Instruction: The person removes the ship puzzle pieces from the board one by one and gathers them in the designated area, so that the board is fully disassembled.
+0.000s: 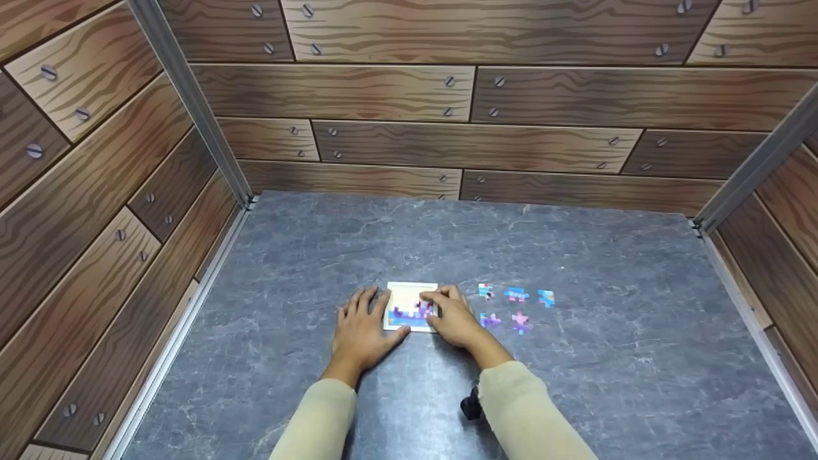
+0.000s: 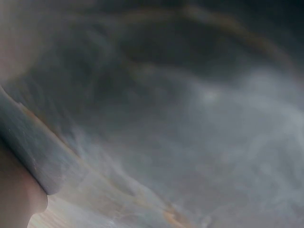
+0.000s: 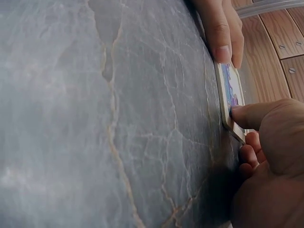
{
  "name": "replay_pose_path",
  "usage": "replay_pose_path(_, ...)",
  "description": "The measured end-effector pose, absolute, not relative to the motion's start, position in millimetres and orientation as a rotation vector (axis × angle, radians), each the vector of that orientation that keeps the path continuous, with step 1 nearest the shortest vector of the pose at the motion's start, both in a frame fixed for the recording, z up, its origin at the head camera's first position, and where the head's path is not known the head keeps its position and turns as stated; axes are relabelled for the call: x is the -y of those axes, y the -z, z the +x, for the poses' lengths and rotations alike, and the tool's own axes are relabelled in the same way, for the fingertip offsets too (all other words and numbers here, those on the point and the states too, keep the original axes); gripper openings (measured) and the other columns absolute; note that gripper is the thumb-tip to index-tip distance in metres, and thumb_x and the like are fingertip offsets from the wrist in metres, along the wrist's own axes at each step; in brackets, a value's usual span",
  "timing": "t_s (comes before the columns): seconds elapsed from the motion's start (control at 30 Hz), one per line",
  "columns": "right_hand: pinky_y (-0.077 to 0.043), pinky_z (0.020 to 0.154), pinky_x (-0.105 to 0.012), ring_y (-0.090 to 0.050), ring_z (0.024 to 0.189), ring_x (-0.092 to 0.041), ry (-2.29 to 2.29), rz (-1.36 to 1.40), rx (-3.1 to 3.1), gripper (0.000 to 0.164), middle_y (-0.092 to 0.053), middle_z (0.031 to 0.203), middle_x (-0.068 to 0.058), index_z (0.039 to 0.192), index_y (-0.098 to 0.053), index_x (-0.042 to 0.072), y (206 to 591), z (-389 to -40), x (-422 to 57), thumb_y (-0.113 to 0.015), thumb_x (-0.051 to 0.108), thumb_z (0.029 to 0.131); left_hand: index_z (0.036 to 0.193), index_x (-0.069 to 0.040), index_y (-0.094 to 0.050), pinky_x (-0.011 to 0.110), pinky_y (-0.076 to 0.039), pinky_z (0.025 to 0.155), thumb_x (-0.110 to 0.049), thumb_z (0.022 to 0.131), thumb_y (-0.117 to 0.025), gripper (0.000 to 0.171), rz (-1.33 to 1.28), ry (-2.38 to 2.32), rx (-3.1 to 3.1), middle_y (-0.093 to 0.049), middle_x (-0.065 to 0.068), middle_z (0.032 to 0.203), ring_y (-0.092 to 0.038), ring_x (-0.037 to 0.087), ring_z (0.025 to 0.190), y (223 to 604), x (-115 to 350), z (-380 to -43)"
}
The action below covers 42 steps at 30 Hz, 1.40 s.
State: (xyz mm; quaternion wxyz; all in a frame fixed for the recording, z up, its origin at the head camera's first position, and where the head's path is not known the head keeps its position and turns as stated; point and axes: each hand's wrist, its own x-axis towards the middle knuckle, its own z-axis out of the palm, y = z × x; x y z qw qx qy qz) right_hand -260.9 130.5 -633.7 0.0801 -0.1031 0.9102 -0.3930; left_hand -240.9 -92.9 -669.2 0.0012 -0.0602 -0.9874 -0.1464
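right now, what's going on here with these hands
A person is working on a jigsaw in a small tray. The left hand rests at the tray's left side; the right hand reaches over its right edge. Pieces fill the tray's bottom, with bare space above. Five loose pieces lie to its right.

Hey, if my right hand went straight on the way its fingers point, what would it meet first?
First the puzzle tray, which your right hand seems already to touch; straight across it, likely your left hand at the opposite edge, though depth is hard to judge.
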Motion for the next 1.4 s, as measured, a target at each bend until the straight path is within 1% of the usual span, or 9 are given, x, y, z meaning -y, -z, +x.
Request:
replay_pose_path(0.27, -0.040, 0.114, -0.060, -0.049, 0.139, -0.037, 1.183, -0.290, -2.736, 0.038, -0.054, 0.138, -0.010, 0.133, -0.074, 0.016, 634.5, -260.4, -129.1, -0.077, 0.008, 0.096, 0.170, -0.033, -0.037, 0.069, -0.033, 0.126, -0.091, 0.091, -0.051, 0.099, -0.189, 0.468, 3.086, -0.037, 0.006, 0.176, -0.032, 0.037, 0.164, 669.8, 93.0, -240.8)
replay_pose_path(0.47, -0.038, 0.114, -0.060, -0.050, 0.139, -0.036, 1.202, -0.273, -2.735, 0.039, -0.056, 0.140, -0.009, 0.134, -0.073, 0.019, 636.5, -261.5, -129.0, -0.076, 0.008, 0.097, 0.170, -0.034, -0.037, 0.070, -0.034, 0.125, -0.091, 0.090, -0.051, 0.099, -0.191, 0.457, 3.079, -0.037, 0.006, 0.175, -0.033, 0.037, 0.164, 669.8, 92.4, -240.7)
replay_pose_path(0.53, -0.038, 0.115, -0.060, -0.051, 0.138, -0.036, 1.220, -0.281, -2.743, 0.042, -0.058, 0.140, -0.009, 0.134, -0.074, 0.019, 637.3, -261.8, -129.7, -0.078, 0.007, 0.094, 0.170, -0.034, -0.037, 0.069, -0.034, 0.125, -0.091, 0.090, -0.050, 0.099, -0.194, 0.451, 3.076, -0.037, 0.006, 0.175, -0.033, 0.037, 0.164, 669.9, 92.4, -241.0)
replay_pose_path(0.67, -0.043, 0.115, -0.056, -0.055, 0.132, -0.035, 1.313, -0.302, -2.719, 0.046, -0.059, 0.136, -0.011, 0.131, -0.075, 0.018, 638.3, -262.5, -131.8, -0.079, 0.000, 0.089, 0.169, -0.033, -0.038, 0.069, -0.034, 0.125, -0.091, 0.090, -0.050, 0.099, -0.200, 0.446, 3.067, -0.038, 0.006, 0.175, -0.034, 0.037, 0.163, 670.7, 92.8, -241.5)
replay_pose_path(0.8, -0.049, 0.109, -0.050, -0.059, 0.122, -0.032, 1.393, -0.308, -2.671, 0.046, -0.062, 0.133, -0.013, 0.128, -0.076, 0.018, 639.0, -262.7, -133.3, -0.077, -0.006, 0.088, 0.170, -0.033, -0.038, 0.069, -0.034, 0.125, -0.091, 0.091, -0.051, 0.099, -0.201, 0.447, 3.076, -0.038, 0.006, 0.175, -0.034, 0.037, 0.164, 670.2, 92.8, -241.1)
replay_pose_path(0.93, -0.049, 0.103, -0.046, -0.060, 0.117, -0.030, 1.397, -0.298, -2.674, 0.047, -0.067, 0.126, -0.011, 0.128, -0.077, 0.019, 638.3, -261.0, -133.2, -0.076, -0.005, 0.089, 0.170, -0.033, -0.037, 0.070, -0.033, 0.125, -0.090, 0.091, -0.051, 0.099, -0.199, 0.460, 3.090, -0.037, 0.006, 0.176, -0.033, 0.036, 0.164, 669.5, 92.8, -240.2)
replay_pose_path(1.07, -0.047, 0.092, -0.036, -0.057, 0.102, -0.022, 1.423, -0.280, -2.684, 0.044, -0.068, 0.110, -0.009, 0.128, -0.078, 0.016, 638.5, -259.8, -131.5, -0.075, -0.006, 0.090, 0.171, -0.034, -0.035, 0.071, -0.031, 0.127, -0.091, 0.091, -0.049, 0.099, -0.185, 0.469, 3.109, -0.034, 0.005, 0.177, -0.030, 0.036, 0.165, 669.8, 92.8, -240.2)
replay_pose_path(1.13, -0.045, 0.089, -0.032, -0.056, 0.098, -0.018, 1.418, -0.266, -2.704, 0.043, -0.067, 0.107, -0.007, 0.127, -0.078, 0.015, 638.9, -259.4, -130.1, -0.075, -0.006, 0.090, 0.171, -0.034, -0.034, 0.071, -0.030, 0.127, -0.091, 0.091, -0.049, 0.099, -0.183, 0.466, 3.116, -0.033, 0.004, 0.177, -0.029, 0.035, 0.166, 670.1, 92.8, -240.6)
replay_pose_path(1.4, -0.046, 0.087, -0.032, -0.056, 0.095, -0.017, 1.423, -0.202, -2.742, 0.039, -0.069, 0.104, -0.007, 0.124, -0.079, 0.015, 642.0, -261.1, -126.0, -0.079, -0.004, 0.090, 0.171, -0.034, -0.035, 0.073, -0.030, 0.127, -0.091, 0.091, -0.049, 0.099, -0.180, 0.456, 3.110, -0.034, 0.005, 0.177, -0.029, 0.036, 0.166, 670.5, 93.0, -241.5)
